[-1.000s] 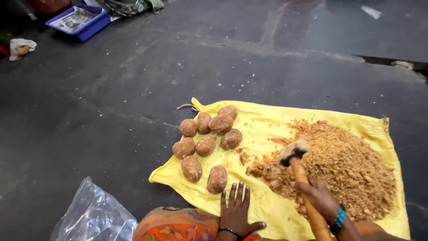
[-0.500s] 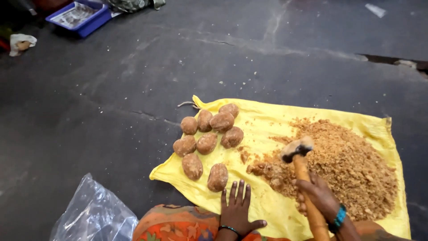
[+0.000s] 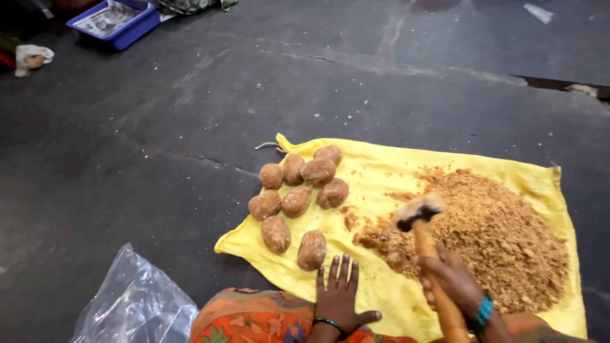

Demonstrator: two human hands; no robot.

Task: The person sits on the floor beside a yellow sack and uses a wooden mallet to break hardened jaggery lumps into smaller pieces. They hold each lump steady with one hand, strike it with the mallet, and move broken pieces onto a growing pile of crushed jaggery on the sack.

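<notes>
A yellow cloth (image 3: pixel 394 171) lies spread on the dark floor. On its left part sit several brown lumps (image 3: pixel 297 201) in a loose cluster. A heap of brown crumbled bits (image 3: pixel 502 235) covers its right part. My right hand (image 3: pixel 452 282) grips the wooden handle of a hammer (image 3: pixel 424 223), whose head hangs raised just above the left edge of the heap. My left hand (image 3: pixel 338 296) rests flat on the cloth with fingers spread, just right of the nearest lump (image 3: pixel 312 249).
A clear plastic bag (image 3: pixel 136 305) lies at the lower left. A blue tray (image 3: pixel 116 21) stands at the far upper left, with a small wrapped bundle (image 3: pixel 29 60) beside it. A crack (image 3: pixel 559 84) runs in the floor at the right. My patterned orange clothing (image 3: pixel 254 317) shows at the bottom.
The hammer head has shifted slightly right and up over the heap's edge. My left hand stays flat on the cloth.
</notes>
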